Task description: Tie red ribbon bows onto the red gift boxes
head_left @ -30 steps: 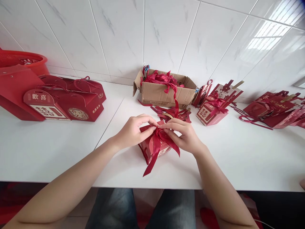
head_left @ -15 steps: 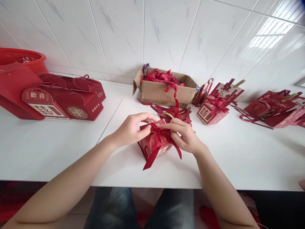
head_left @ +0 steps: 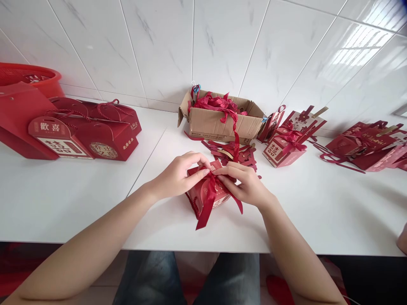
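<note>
Satin bow (head_left: 210, 195) on red gift box (head_left: 199, 194) is pinched anew by left hand (head_left: 176, 174) and right hand (head_left: 247, 183), shaping apparently unfinished.

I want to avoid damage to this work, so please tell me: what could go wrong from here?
1. The left hand and right hand touch the red ribbon where it gathers; an uneven pull might leave it crooked.
2. The small red box sits directly below them, so hard pressing could dent it.
3. A hanging ribbon runs from the cardboard box down towards the loose red strips, close to the right hand, which might catch it.
</note>
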Available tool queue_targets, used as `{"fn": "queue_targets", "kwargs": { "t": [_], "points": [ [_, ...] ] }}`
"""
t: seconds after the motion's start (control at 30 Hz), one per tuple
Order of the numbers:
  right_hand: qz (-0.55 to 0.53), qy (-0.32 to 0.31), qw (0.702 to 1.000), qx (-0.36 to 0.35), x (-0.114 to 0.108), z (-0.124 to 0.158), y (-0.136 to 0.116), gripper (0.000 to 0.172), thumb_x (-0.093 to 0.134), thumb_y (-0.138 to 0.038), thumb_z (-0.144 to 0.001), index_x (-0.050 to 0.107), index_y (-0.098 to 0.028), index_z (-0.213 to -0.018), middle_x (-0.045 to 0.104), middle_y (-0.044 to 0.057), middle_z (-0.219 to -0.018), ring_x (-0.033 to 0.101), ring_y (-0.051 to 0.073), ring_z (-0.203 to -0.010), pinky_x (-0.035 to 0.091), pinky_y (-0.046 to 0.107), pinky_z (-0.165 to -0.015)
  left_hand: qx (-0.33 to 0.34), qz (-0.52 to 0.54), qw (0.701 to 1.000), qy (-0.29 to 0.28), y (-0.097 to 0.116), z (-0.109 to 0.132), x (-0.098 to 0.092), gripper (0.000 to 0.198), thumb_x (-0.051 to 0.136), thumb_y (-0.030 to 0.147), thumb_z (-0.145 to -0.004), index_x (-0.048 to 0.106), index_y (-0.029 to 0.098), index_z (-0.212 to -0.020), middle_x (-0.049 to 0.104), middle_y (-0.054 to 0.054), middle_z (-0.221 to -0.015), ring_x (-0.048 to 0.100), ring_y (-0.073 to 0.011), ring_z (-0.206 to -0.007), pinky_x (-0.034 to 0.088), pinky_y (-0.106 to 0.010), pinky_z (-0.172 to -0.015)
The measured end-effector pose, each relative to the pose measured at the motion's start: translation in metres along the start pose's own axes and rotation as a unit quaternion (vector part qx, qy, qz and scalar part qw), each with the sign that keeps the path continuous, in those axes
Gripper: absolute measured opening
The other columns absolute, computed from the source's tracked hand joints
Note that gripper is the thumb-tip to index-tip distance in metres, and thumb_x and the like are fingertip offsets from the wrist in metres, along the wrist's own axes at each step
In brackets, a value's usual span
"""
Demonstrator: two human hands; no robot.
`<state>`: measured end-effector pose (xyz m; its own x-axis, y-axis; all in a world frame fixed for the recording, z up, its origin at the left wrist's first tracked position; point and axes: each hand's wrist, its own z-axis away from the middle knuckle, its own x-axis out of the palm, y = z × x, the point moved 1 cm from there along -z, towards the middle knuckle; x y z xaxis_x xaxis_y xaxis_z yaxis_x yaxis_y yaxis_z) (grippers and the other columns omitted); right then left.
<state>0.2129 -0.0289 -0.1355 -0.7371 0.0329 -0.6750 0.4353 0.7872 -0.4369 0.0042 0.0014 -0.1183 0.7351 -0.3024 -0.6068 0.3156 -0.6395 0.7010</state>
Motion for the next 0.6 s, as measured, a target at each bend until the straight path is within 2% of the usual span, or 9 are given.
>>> {"fn": "queue_targets", "kwargs": {
  "t": [0.13, 0.33, 0.5, 0.6],
  "points": [
    [-0.034, -0.048, 0.998, -0.012, -0.005, 0.001, 0.002, 0.034, 0.041, -0.006, -0.091, 0.061, -0.020, -0.115, 0.063, 0.004, -0.084, 0.058, 0.012, -0.072, 0.047, 0.024, -0.060, -0.024, 0.031, 0.999, 0.002, -0.003, 0.003, 0.001, 0.025, 0.050, 0.026, -0.090, 0.044, 0.023, -0.114, 0.057, 0.000, -0.081, 0.059, -0.0149, -0.082, 0.050, -0.024, -0.068],
    [-0.059, -0.110, 0.992, -0.012, -0.012, 0.003, 0.003, 0.044, 0.038, -0.004, -0.089, 0.060, -0.023, -0.123, 0.064, 0.006, -0.095, 0.059, 0.012, -0.075, 0.048, 0.024, -0.060, -0.013, 0.050, 0.999, -0.013, -0.007, 0.003, 0.001, 0.033, 0.050, 0.024, -0.089, 0.039, 0.024, -0.120, 0.056, 0.003, -0.077, 0.059, -0.0144, -0.082, 0.051, -0.029, -0.077],
    [-0.051, -0.067, 0.996, 0.005, -0.012, 0.004, 0.003, 0.034, 0.045, -0.009, -0.091, 0.062, -0.022, -0.118, 0.070, 0.005, -0.096, 0.064, 0.014, -0.081, 0.051, 0.026, -0.068, -0.025, 0.049, 0.998, -0.029, -0.012, 0.001, -0.005, 0.026, 0.053, 0.027, -0.088, 0.050, 0.022, -0.114, 0.059, -0.001, -0.087, 0.059, -0.0147, -0.086, 0.052, -0.031, -0.083],
    [-0.049, -0.049, 0.997, 0.019, -0.013, 0.003, 0.001, 0.029, 0.051, -0.016, -0.091, 0.061, -0.022, -0.117, 0.071, 0.006, -0.104, 0.065, 0.015, -0.088, 0.053, 0.028, -0.074, -0.020, 0.063, 0.996, -0.068, -0.013, -0.001, -0.009, 0.027, 0.053, 0.019, -0.084, 0.056, 0.022, -0.111, 0.061, -0.004, -0.103, 0.059, -0.0164, -0.097, 0.052, -0.031, -0.087]
  ]
}}
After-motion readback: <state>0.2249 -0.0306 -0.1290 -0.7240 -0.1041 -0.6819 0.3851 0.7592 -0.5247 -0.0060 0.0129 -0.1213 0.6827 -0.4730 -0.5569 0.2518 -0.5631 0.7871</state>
